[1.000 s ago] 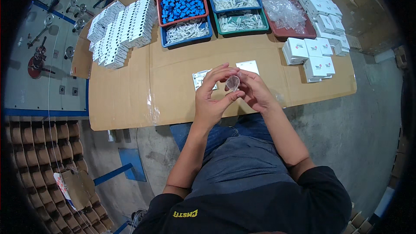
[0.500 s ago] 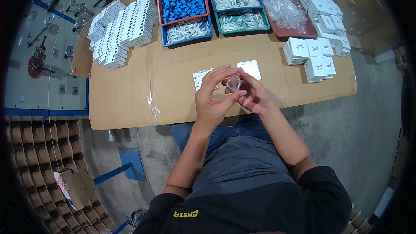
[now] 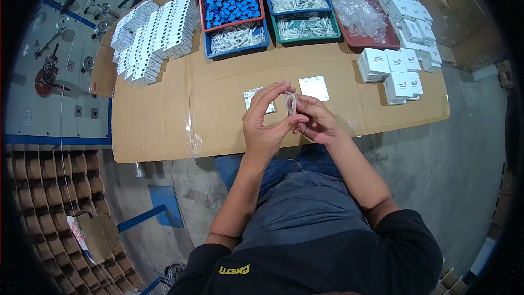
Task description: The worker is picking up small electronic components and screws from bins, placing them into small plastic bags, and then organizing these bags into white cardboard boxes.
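Observation:
A small clear plastic bag is held up above the near edge of the table, its mouth spread into a narrow oval. My left hand grips it between thumb and fingertips on its left side. On the other side, my right hand pinches the bag, its fingers curled. Beyond the left fingers lies a white flat piece with dark marks, partly covered by that hand. A plain white square card rests on the cardboard just past my right hand.
Across the back stand a red tray of blue parts, blue trays and a green tray of white pieces, and a brown-red tray of clear bags. White boxes are stacked left and right.
The bag's opening has turned and narrowed from a wider, rounder shape. My right fingers have shifted down along its right side; my left hand has moved slightly left.

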{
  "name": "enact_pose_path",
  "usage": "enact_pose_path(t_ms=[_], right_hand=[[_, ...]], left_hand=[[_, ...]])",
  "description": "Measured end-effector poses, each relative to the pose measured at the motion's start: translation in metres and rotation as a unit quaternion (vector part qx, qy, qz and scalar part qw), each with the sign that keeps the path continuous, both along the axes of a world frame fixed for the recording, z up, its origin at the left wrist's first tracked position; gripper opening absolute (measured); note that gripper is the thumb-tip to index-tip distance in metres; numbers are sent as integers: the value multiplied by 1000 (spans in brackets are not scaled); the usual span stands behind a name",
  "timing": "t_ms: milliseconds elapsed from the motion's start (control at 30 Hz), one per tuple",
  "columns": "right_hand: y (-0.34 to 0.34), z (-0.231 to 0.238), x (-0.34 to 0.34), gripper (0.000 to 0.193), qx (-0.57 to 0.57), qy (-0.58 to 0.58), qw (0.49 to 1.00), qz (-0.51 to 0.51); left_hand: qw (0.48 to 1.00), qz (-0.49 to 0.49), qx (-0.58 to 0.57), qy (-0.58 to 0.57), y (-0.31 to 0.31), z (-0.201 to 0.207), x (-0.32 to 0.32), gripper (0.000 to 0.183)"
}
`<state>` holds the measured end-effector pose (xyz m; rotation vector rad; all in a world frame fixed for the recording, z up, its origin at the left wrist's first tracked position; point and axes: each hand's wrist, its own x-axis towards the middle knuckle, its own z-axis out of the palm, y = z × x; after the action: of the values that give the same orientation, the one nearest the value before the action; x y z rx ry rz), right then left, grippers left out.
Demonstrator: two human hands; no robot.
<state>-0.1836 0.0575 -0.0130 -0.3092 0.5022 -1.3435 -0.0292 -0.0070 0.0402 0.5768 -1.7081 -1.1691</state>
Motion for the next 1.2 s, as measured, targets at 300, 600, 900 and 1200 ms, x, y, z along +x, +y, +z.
enact_pose_path(t_ms=[300, 600, 900, 1200], right_hand=[[4, 52, -18, 20, -24, 352, 918, -180], [25, 95, 1, 27, -157, 718, 665, -134], [23, 95, 3, 24, -198, 742, 613, -184], [25, 98, -6, 19, -227, 704, 628, -241]], left_hand=[[975, 73, -177, -114, -6, 7, 4, 51], [961, 73, -224, -148, -8, 5, 0, 46], [975, 52, -176, -125, -10, -3, 4, 46], [996, 21, -79, -46, -9, -11, 4, 50]])
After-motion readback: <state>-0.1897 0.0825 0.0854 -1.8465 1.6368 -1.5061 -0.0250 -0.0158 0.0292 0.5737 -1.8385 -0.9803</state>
